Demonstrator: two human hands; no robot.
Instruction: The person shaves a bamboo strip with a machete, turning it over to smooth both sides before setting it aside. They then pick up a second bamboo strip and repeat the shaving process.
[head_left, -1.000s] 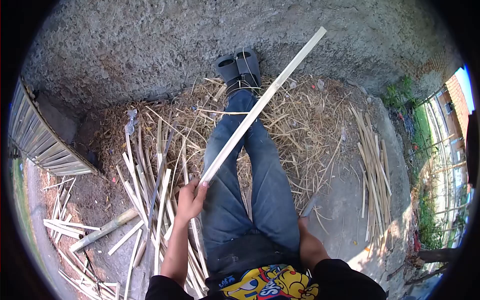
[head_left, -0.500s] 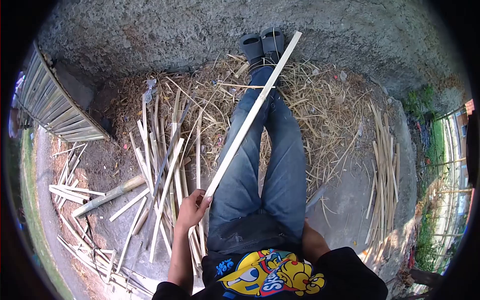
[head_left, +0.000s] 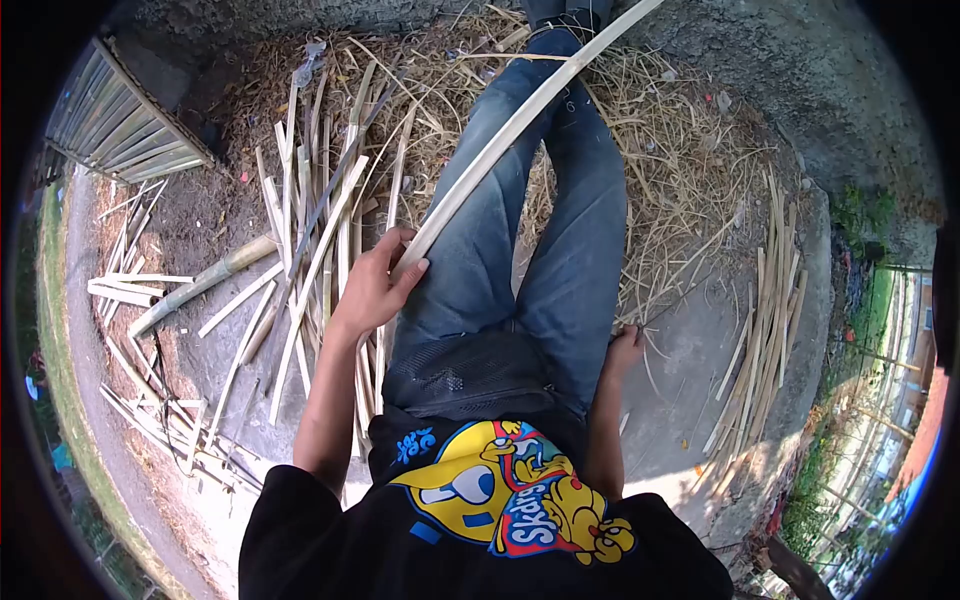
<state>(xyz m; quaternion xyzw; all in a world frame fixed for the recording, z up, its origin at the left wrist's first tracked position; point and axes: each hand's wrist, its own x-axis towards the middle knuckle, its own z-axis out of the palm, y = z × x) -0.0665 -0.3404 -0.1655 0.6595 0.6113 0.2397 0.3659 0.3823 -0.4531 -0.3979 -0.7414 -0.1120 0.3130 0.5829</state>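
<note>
A long pale bamboo strip [head_left: 500, 145] runs diagonally over my jeans-clad legs, from the upper right down to my left hand [head_left: 378, 283]. That hand is closed on its lower end, thumb on top. Beside my right thigh, my right hand [head_left: 625, 348] rests low with its fingers curled; what it holds, if anything, is too small to make out. Near it, thin shavings [head_left: 665, 240] lie on the ground. A dark mesh cloth [head_left: 470, 375] covers my lap.
Split bamboo strips [head_left: 300, 220] lie piled on the left, beside a thick bamboo pole [head_left: 205, 285]. Another bundle of strips [head_left: 765, 320] is on the right. A slatted bamboo panel [head_left: 125, 115] stands at upper left, and a rough wall [head_left: 780, 70] at upper right.
The view has tilted, so legs and ground sit higher in it. My right hand, mostly hidden behind my thigh before, now shows beside it. My left hand still grips the strip.
</note>
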